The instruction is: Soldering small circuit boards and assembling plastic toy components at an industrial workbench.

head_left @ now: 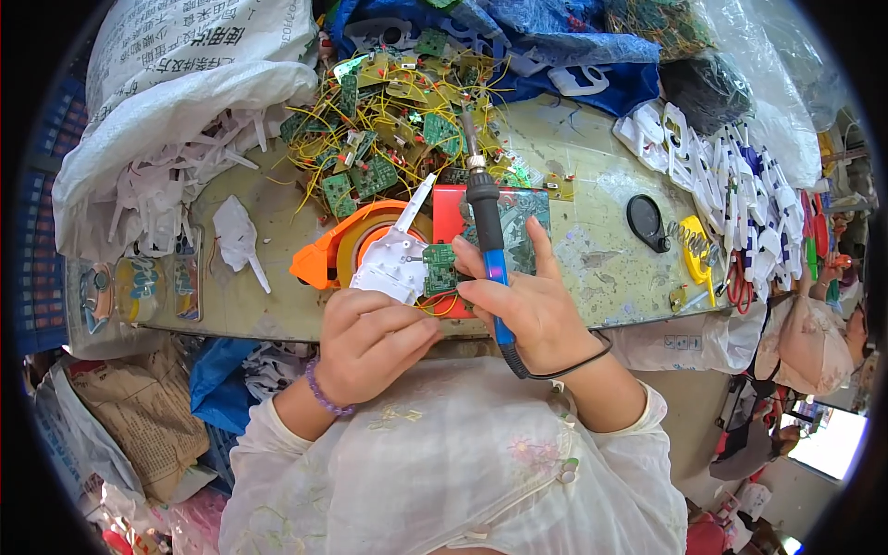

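My left hand (375, 342) is closed on the lower end of a white plastic shell (393, 262), whose narrow handle points up and away. Small posts show on the shell's inner side. My right hand (527, 305) has a soldering iron (490, 236) with a blue and black handle lying across it, tip pointing away. That hand's thumb and a finger are at the edge of a small green circuit board (441, 269) beside the shell; whether they pinch it I cannot tell for sure. Yellow wires (439, 303) run from the board near my left fingertips.
An orange tape dispenser (319, 259) and a red box (449, 203) lie beneath the work. Behind is a heap of wired circuit boards (388, 120). A white sack (185, 92) of shells stands left. Stacked white shells (740, 194), a black ring (645, 220) and red scissors (739, 289) lie right.
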### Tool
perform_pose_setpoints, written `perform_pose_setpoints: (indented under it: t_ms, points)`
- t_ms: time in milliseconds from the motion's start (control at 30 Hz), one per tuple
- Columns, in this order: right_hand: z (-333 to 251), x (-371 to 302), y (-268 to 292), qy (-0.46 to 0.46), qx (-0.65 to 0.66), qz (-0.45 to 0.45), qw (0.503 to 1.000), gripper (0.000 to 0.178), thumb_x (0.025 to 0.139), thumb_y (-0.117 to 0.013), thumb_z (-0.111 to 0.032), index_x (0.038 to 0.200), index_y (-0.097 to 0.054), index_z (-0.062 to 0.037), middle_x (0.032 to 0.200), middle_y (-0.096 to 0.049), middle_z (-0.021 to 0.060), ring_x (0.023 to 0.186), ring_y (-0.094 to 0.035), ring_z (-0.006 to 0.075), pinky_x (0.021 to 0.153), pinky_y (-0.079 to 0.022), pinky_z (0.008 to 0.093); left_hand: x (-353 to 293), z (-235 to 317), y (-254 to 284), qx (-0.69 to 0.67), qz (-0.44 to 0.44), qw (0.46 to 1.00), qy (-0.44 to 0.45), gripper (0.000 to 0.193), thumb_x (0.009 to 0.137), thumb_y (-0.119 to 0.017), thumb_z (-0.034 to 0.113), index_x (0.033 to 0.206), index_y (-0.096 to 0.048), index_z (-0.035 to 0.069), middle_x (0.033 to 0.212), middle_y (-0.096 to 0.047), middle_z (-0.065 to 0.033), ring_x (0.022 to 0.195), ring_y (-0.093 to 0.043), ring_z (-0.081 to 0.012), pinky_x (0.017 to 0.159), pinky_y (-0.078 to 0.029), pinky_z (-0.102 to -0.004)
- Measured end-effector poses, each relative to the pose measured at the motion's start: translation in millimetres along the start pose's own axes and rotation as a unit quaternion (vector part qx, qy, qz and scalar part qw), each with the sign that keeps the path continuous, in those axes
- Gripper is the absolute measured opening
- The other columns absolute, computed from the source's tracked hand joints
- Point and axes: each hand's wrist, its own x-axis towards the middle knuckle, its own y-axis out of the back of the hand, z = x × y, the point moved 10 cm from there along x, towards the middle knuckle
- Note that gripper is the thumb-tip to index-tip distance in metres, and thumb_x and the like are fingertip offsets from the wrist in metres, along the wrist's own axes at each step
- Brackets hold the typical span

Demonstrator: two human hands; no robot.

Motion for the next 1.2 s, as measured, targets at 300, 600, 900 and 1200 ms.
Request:
perform_pose_setpoints:
  t_ms: [300, 600, 900, 1200]
  points:
    - [-1, 0, -1, -0.002, 0.002, -0.007, 1.000, 0.040, 0.079, -0.055, 0.000, 0.116, -0.050, -0.0134, 0.126, -0.060, 0.0164, 0.082, -0.068, 0.0239, 0.109, -0.020, 0.0605, 14, -10, -8, -0.033, 0.000, 0.998, 0.057, 0.032, 0.063, -0.078, 0.005, 0.093, -0.069, 0.011, 0.087, -0.062, 0.0008, 0.082, -0.057, -0.0206, 0.072, -0.042, -0.0359]
    - [2, -3, -1, 0.001, 0.016, 0.014, 1.000, 0.046, 0.079, -0.055, -0.001, 0.123, -0.049, -0.0135, 0.118, -0.064, 0.0142, 0.084, -0.067, 0.0241, 0.110, -0.018, 0.0598, 28, -11, -17, -0.034, -0.065, 0.995, 0.072, 0.025, 0.067, -0.075, 0.002, 0.091, -0.066, 0.005, 0.099, -0.064, -0.0085, 0.107, -0.061, -0.0312, 0.086, -0.052, -0.0411]
    - [16, -16, 39, 0.016, 0.088, 0.169, 0.982, 0.039, 0.088, -0.064, -0.021, 0.125, -0.054, -0.0116, 0.097, -0.067, 0.0072, 0.085, -0.066, 0.0226, 0.112, -0.013, 0.0586, 25, -12, -24, -0.026, -0.088, 0.994, 0.067, 0.026, 0.066, -0.074, 0.001, 0.090, -0.067, 0.006, 0.099, -0.065, -0.0091, 0.106, -0.062, -0.0318, 0.083, -0.054, -0.0394]
    - [23, -46, 67, -0.014, 0.124, 0.251, 0.960, 0.039, 0.099, -0.047, -0.037, 0.127, -0.048, -0.0103, 0.098, -0.070, 0.0120, 0.086, -0.066, 0.0238, 0.108, -0.021, 0.0584, 26, -11, -25, -0.020, -0.094, 0.993, 0.073, 0.025, 0.066, -0.075, 0.001, 0.089, -0.068, 0.007, 0.098, -0.065, -0.0081, 0.106, -0.063, -0.0318, 0.082, -0.054, -0.0392]
